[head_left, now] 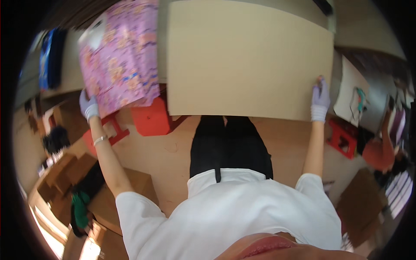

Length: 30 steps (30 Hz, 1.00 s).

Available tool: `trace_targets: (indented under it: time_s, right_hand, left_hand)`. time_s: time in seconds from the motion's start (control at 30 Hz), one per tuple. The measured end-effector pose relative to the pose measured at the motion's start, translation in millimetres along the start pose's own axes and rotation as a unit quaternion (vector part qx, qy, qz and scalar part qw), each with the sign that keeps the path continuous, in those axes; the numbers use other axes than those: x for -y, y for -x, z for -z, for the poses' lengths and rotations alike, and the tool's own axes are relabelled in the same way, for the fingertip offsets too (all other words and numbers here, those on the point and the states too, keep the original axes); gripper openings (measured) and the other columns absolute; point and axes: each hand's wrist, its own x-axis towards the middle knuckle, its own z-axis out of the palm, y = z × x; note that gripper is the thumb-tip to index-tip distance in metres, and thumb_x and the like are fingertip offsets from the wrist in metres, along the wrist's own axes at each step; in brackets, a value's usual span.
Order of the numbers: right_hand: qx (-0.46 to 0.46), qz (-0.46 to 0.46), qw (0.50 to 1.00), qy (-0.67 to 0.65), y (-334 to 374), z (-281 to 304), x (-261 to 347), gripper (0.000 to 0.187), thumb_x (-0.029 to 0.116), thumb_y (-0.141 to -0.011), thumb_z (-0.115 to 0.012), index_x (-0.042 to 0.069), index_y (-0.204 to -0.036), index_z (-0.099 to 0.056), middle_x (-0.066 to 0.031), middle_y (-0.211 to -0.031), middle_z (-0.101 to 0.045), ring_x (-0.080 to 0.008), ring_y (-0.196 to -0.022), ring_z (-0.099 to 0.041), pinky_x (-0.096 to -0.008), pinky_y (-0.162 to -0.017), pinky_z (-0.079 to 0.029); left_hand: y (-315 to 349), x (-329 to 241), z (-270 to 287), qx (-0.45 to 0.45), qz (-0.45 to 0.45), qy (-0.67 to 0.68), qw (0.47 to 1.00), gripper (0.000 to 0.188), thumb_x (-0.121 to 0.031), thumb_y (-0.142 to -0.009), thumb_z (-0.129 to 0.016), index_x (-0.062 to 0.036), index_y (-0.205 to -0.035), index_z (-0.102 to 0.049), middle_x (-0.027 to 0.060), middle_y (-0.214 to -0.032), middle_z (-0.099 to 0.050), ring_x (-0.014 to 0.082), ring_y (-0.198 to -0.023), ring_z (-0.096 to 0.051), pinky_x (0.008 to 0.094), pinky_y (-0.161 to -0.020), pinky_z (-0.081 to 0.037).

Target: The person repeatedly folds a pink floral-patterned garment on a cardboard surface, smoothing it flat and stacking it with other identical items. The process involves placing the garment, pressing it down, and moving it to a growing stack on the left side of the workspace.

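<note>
Beside the left hand [89, 105] lies floral fabric [119, 63].

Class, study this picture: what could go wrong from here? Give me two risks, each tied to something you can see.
1. The floral cloth lies right by the left hand, its lower end close to a red stool; a careless tug could perhaps drag it onto the stool or floor.
2. That stool stands just left of the person's legs, so a sidestep that way might bump it or cause a stumble.
</note>
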Motion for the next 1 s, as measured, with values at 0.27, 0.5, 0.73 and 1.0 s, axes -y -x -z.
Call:
trace_targets:
  time_s: [0.27,0.5,0.73,1.0]
  right_hand:
    - [0.078,-0.140,0.935,0.317,-28.6,22.9,-71.2,0.067,0.051,-0.094,-0.051,0.000,-0.138,-0.047,-0.0193,-0.143,-0.049,-0.0364,-0.137,-0.039,-0.0533,-0.113,-0.029]
    - [-0.108,0.087,0.971,0.195,1.7,87.3,45.2,0.044,0.026,-0.091,-0.063,0.002,-0.128,-0.056,-0.0139,-0.128,-0.062,-0.0309,-0.121,-0.055,-0.0479,-0.101,-0.043]
    - [-0.162,-0.082,0.914,-0.363,36.0,184.1,-49.9,0.029,0.019,-0.101,-0.055,0.000,-0.122,-0.060,-0.0086,-0.108,-0.067,-0.0172,-0.093,-0.063,-0.0297,-0.083,-0.052]
    - [0.020,-0.212,0.810,-0.546,-16.6,114.8,-38.8,0.051,0.038,-0.101,-0.054,-0.004,-0.131,-0.056,-0.0110,-0.124,-0.063,-0.0171,-0.110,-0.060,-0.0287,-0.097,-0.046]
  left_hand:
    - [198.4,-327.5,-148.2,0.209,-0.468,-0.073,0.856,0.051,-0.026,-0.081,-0.069,-0.0101,-0.129,-0.061,0.0137,-0.157,-0.033,0.0392,-0.147,-0.023,0.0631,-0.116,-0.018]
    - [205.9,-363.2,-156.4,0.276,-0.477,-0.105,0.828,0.058,-0.025,-0.084,-0.067,-0.0078,-0.138,-0.053,0.0136,-0.161,-0.024,0.0415,-0.149,-0.017,0.0641,-0.116,-0.014]
    - [145.9,-277.0,-152.9,0.099,-0.038,0.176,0.979,0.073,-0.026,-0.086,-0.074,0.0065,-0.142,-0.041,0.0261,-0.147,-0.042,0.0352,-0.138,-0.040,0.0384,-0.115,-0.031]
    - [165.7,-261.6,-139.1,0.061,0.083,0.349,0.931,0.050,-0.001,-0.086,-0.069,0.0076,-0.132,-0.052,0.0154,-0.119,-0.065,0.0178,-0.103,-0.064,0.0291,-0.092,-0.050]
